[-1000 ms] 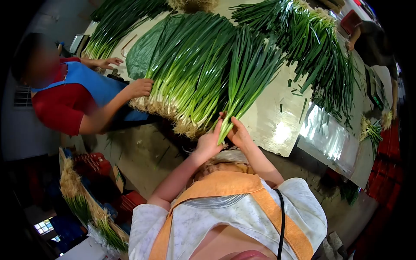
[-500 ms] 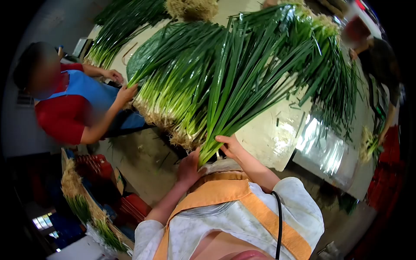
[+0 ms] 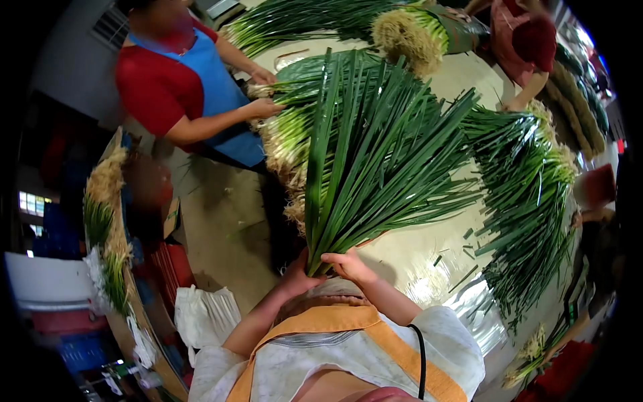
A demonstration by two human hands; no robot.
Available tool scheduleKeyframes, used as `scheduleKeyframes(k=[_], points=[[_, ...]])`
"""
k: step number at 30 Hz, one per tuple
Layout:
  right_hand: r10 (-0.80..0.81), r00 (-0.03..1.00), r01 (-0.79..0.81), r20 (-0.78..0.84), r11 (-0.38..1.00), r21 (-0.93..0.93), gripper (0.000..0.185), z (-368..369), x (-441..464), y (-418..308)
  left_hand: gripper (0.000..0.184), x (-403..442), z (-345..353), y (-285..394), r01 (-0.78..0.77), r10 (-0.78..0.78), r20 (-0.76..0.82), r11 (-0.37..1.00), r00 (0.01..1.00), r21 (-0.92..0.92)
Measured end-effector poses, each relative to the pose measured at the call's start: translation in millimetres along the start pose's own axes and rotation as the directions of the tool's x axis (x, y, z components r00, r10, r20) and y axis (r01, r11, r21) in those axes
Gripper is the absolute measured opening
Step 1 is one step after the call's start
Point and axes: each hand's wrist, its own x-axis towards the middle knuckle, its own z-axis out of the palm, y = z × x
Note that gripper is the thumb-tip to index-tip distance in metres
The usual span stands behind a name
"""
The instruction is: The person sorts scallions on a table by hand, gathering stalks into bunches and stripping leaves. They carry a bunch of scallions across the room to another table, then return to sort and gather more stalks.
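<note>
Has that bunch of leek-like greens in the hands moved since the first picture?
Yes, toward the orange apron: the held end of the bunch is now farther from the roots of the pile on the table.

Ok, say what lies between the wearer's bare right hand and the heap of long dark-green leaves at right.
The head view shows pale tabletop with small green scraps between the right hand and the heap.
</note>
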Motion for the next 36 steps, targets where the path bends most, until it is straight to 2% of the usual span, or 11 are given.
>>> scheduleKeyframes(k=[7,15,16,18,20,23,24,27,28,33,36], points=[[0.095,0.992,-0.060,0.087,0.937,-0.343,0.042,27.1,-15.6,26.0,0.071,-61.8,-19.5,-8.5,-0.030,0.023,-0.140,0.998,0.990,-0.053],[0.218,0.957,-0.133,0.190,0.915,-0.382,0.046,84.1,-49.2,113.8,0.054,-182.2,-51.7,-41.5,0.044,-0.065,-0.335,0.997,0.940,-0.068],[0.217,0.958,-0.132,0.189,0.915,-0.381,0.062,78.0,-52.0,130.5,0.052,-200.5,-55.1,-47.7,0.055,-0.083,-0.360,0.995,0.929,-0.086],[-0.180,0.979,0.204,0.099,0.779,-0.593,0.083,75.2,-56.6,153.3,0.053,-242.5,-57.2,-73.4,0.112,-0.090,-0.448,0.993,0.889,0.023],[-0.436,0.895,0.397,-0.091,0.873,-0.283,0.098,101.3,-47.2,137.0,0.054,-294.7,-56.8,-112.1,0.177,-0.089,-0.569,0.979,0.818,0.101],[-0.778,0.558,0.628,0.289,0.169,-0.760,0.081,155.2,-63.3,109.5,0.055,-362.7,-46.2,-157.3,0.219,-0.156,-0.611,0.975,0.776,0.028],[-0.748,0.480,0.638,0.459,-0.061,-0.767,0.074,176.6,-69.8,104.8,0.055,-381.3,-40.5,-165.1,0.241,-0.180,-0.628,0.970,0.757,0.012],[-0.325,0.511,0.627,0.795,-0.491,-0.604,0.044,228.7,-79.7,131.5,0.054,-426.7,-22.6,-192.2,0.326,-0.209,-0.691,0.944,0.692,0.042],[-0.218,0.506,0.612,0.835,-0.591,-0.525,0.046,248.3,-80.8,146.8,0.054,-437.1,-20.4,-192.4,0.367,-0.225,-0.710,0.929,0.668,0.050],[-0.133,0.600,0.519,0.789,-0.686,-0.510,0.055,286.7,-52.1,198.9,0.053,-468.7,8.3,-193.1,0.442,-0.334,-0.777,0.893,0.534,-0.080],[0.058,0.589,0.610,0.806,-0.686,-0.397,0.041,285.5,-33.7,227.8,0.051,-477.1,30.0,-189.0,0.555,-0.466,-0.748,0.817,0.473,-0.158]])
